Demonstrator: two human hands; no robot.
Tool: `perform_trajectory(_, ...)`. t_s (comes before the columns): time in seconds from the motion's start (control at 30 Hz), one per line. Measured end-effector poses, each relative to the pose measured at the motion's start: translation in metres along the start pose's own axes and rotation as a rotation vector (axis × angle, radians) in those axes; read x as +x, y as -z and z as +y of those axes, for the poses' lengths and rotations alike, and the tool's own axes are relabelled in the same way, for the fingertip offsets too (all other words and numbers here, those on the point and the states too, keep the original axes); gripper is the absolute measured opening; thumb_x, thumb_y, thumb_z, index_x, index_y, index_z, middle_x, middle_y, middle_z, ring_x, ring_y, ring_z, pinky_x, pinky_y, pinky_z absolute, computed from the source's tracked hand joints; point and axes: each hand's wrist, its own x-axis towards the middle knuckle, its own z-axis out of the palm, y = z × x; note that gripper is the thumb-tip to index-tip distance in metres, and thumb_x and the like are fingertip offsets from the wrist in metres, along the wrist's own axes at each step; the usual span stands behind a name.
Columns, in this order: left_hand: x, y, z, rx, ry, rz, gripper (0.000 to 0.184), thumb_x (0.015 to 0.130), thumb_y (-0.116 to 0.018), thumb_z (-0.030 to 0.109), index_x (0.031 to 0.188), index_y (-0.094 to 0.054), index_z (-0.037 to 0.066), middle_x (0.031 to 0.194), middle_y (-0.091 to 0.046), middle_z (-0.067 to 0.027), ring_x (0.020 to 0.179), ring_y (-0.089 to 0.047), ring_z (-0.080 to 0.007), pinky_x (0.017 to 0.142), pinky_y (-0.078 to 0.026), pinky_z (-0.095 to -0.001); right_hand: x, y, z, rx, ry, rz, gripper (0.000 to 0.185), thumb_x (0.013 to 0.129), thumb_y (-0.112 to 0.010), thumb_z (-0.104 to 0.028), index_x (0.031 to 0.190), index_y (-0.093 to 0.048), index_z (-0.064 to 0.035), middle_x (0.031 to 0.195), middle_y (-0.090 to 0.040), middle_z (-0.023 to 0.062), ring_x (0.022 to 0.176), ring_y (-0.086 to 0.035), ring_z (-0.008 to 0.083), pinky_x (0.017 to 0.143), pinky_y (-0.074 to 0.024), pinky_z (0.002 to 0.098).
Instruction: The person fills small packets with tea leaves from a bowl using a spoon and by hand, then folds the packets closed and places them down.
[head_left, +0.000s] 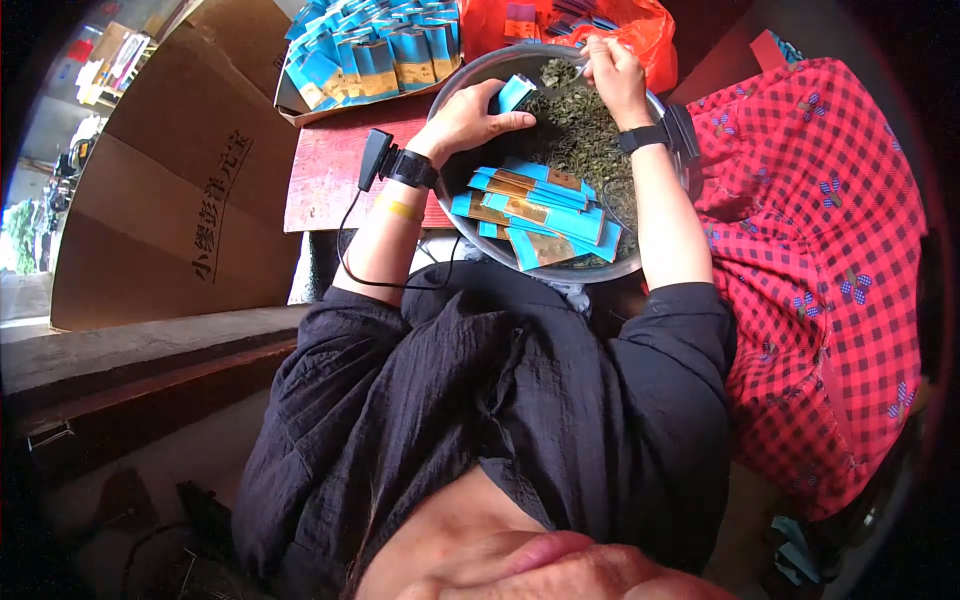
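Note:
My left hand (474, 120) is closed around a small blue packet (515, 93), its end tilted toward the middle of a wide metal basin (447, 215). Crushed dried green leaves (590, 135) fill much of the basin. Above their far side, my right hand (615, 78) grips what looks like a spoon, mostly hidden by the fingers, with a small heap of leaves (558, 72) at its end. Several flat blue-and-gold packets (540, 205) lie overlapping on the leaves at the near side of the basin.
A cardboard box (290, 108) packed with blue-and-gold packets stands on a red wooden table (340, 170). A red plastic bag (655, 45) lies behind the basin. A large carton (170, 190) rises at left; red checked cloth (800, 250) covers something at right.

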Motion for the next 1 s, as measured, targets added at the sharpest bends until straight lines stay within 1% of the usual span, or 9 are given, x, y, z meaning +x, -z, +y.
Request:
perform_trajectory(0.07, -0.003, 0.002, 0.009, 0.029, 0.086, -0.034, 0.059, 0.078, -0.073, 0.046, 0.111, -0.060, -0.001, 0.103, -0.065, -0.0139, 0.097, -0.060, -0.0197, 0.086, -0.045, -0.0336, -0.002, -0.001, -0.009, 0.022, 0.034, -0.003, 0.033, 0.096, -0.052, -0.031, 0.084, -0.064, -0.0033, 0.060, -0.059, 0.0009, 0.056, -0.057, 0.0082, 0.054, -0.0456, 0.0228)
perform_trajectory(0.2, 0.000, -0.001, 0.000, 0.035, 0.039, -0.028, 0.059, 0.079, -0.073, 0.046, 0.112, -0.060, -0.001, 0.102, -0.065, -0.0138, 0.096, -0.059, -0.0195, 0.087, -0.045, -0.0338, -0.015, -0.017, -0.022, 0.028, 0.235, -0.051, 0.032, 0.097, -0.052, -0.030, 0.085, -0.064, -0.0031, 0.064, -0.062, 0.0013, 0.061, -0.060, 0.0083, 0.059, -0.0477, 0.0227)
perform_trajectory(0.33, 0.002, 0.000, -0.001, 0.063, -0.015, -0.012, 0.060, 0.079, -0.072, 0.048, 0.111, -0.060, -0.002, 0.102, -0.065, -0.0139, 0.096, -0.059, -0.0190, 0.086, -0.045, -0.0341, -0.026, -0.024, -0.041, -0.252, 0.520, -0.042, 0.021, 0.091, -0.059, -0.029, 0.081, -0.063, -0.0104, 0.067, -0.063, 0.0090, 0.064, -0.064, 0.0279, 0.056, -0.0504, 0.0377)
perform_trajectory(0.43, 0.003, -0.002, -0.006, 0.040, -0.052, 0.017, 0.061, 0.079, -0.072, 0.048, 0.111, -0.060, -0.002, 0.101, -0.065, -0.0142, 0.095, -0.060, -0.0192, 0.085, -0.046, -0.0339, -0.023, -0.024, -0.044, -0.236, 0.687, 0.005, 0.019, 0.090, -0.061, -0.027, 0.080, -0.063, -0.0115, 0.068, -0.064, 0.0085, 0.064, -0.065, 0.0277, 0.056, -0.0505, 0.0388)
perform_trajectory(0.6, 0.001, 0.001, -0.001, 0.036, 0.040, -0.039, 0.061, 0.080, -0.072, 0.048, 0.112, -0.060, -0.002, 0.100, -0.065, -0.0142, 0.093, -0.060, -0.0192, 0.083, -0.047, -0.0333, -0.015, -0.004, -0.039, -0.288, 0.658, 0.106, 0.021, 0.093, -0.058, -0.028, 0.089, -0.064, -0.0084, 0.074, -0.065, 0.0105, 0.069, -0.066, 0.0293, 0.060, -0.0515, 0.0375)
perform_trajectory(0.73, 0.000, 0.000, -0.002, 0.045, 0.008, -0.021, 0.059, 0.079, -0.072, 0.046, 0.112, -0.061, -0.001, 0.100, -0.065, -0.0139, 0.094, -0.060, -0.0181, 0.082, -0.047, -0.0329, -0.005, 0.006, 0.000, -0.369, 0.339, 0.155, 0.028, 0.095, -0.053, -0.037, 0.091, -0.064, -0.0112, 0.070, -0.065, 0.0122, 0.069, -0.066, 0.0324, 0.060, -0.0512, 0.0412)
perform_trajectory(0.83, 0.000, 0.001, 0.003, 0.029, 0.014, -0.031, 0.058, 0.079, -0.073, 0.046, 0.112, -0.061, -0.001, 0.099, -0.065, -0.0136, 0.093, -0.060, -0.0178, 0.082, -0.047, -0.0330, -0.008, 0.004, 0.015, -0.737, 0.132, -0.073, 0.033, 0.094, -0.047, -0.046, 0.094, -0.062, -0.0166, 0.075, -0.067, 0.0145, 0.072, -0.065, 0.0372, 0.062, -0.0514, 0.0465)
perform_trajectory(0.93, 0.003, -0.002, -0.005, 0.052, -0.013, -0.003, 0.057, 0.078, -0.074, 0.045, 0.111, -0.061, -0.001, 0.096, -0.065, -0.0126, 0.088, -0.060, -0.0170, 0.079, -0.048, -0.0327, -0.017, -0.018, 0.020, -0.643, 0.170, -0.281, 0.036, 0.092, -0.045, -0.048, 0.092, -0.062, -0.0158, 0.080, -0.067, 0.0163, 0.075, -0.066, 0.0370, 0.061, -0.0509, 0.0472)
perform_trajectory(1.0, 0.002, -0.004, -0.010, 0.075, -0.082, 0.038, 0.057, 0.078, -0.074, 0.045, 0.110, -0.062, -0.001, 0.093, -0.065, -0.0117, 0.085, -0.060, -0.0164, 0.076, -0.048, -0.0323, -0.029, -0.032, 0.017, -0.547, 0.106, -0.372, 0.035, 0.093, -0.044, -0.047, 0.099, -0.063, -0.0172, 0.083, -0.069, 0.0131, 0.083, -0.065, 0.0379, 0.072, -0.0507, 0.0477)
